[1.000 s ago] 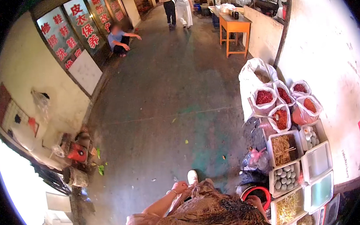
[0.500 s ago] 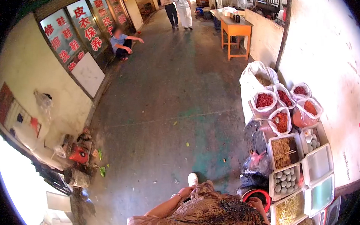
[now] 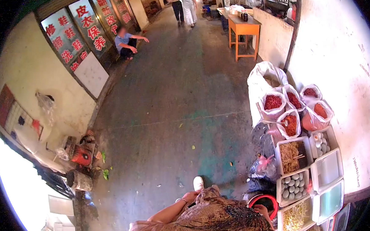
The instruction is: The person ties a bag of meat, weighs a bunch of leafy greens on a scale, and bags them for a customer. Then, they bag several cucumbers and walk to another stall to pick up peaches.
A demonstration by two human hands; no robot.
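Note:
My left hand (image 3: pixel 191 197) lies at knee height on the brown patterned cloth (image 3: pixel 216 217) over my lap, a bracelet at its wrist. Its fingers look laid out over the cloth, with nothing visible in them. Low on the right, my right hand (image 3: pixel 263 212) is by a dark bucket with a red rim (image 3: pixel 275 204). Its fingers are small and partly hidden, so their grip cannot be made out. Beside the bucket are a tray of grey-green eggs (image 3: pixel 294 186) and a tray of pale yellow sprouts (image 3: pixel 296 218). A white shoe (image 3: pixel 198 183) shows beyond my left hand.
Trays of brown shreds (image 3: pixel 290 156) and clear liquid (image 3: pixel 330 200) line the right wall. Behind them stand open bags of red dried goods (image 3: pixel 273 102). Farther off are an orange table (image 3: pixel 244 29), a crouching person (image 3: pixel 125 43) and two walkers (image 3: pixel 188 7). Black plastic bags (image 3: pixel 259 184) lie near the bucket.
My right hand has drawn slightly down and left, from over the bucket's opening to its near side. The two walkers are a little farther away. My left hand stays on the cloth.

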